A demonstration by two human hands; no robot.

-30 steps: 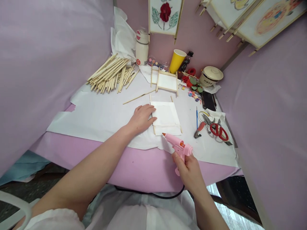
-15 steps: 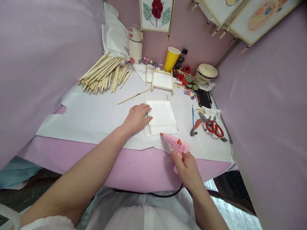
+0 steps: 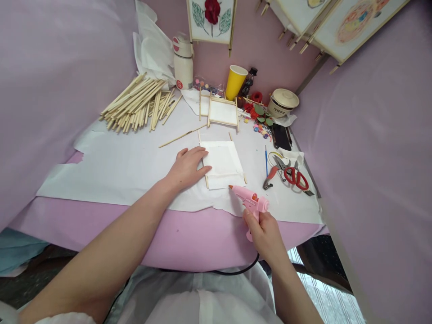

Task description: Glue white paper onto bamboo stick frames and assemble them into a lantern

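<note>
A white paper panel on a small wooden stick frame lies flat in front of me, with a paper flap along its near side. My left hand rests at the panel's left edge, fingertips and thumb laid over the paper, fingers apart. In my right hand is a pink hot glue gun, gripped by its handle. Its orange nozzle points left, at the near edge of the flap; whether the tip touches cannot be made out, nor is any glue visible. A black cord hangs below the gun.
A heap of wooden sticks lies at the back left. Behind the panel stand another stick frame, a yellow cup and a white bottle. Pliers, red-handled scissors and a phone lie to the right.
The glue gun has slid rightward along the panel's near edge. My left hand keeps its place on the frame. The whole view has shifted slightly.
</note>
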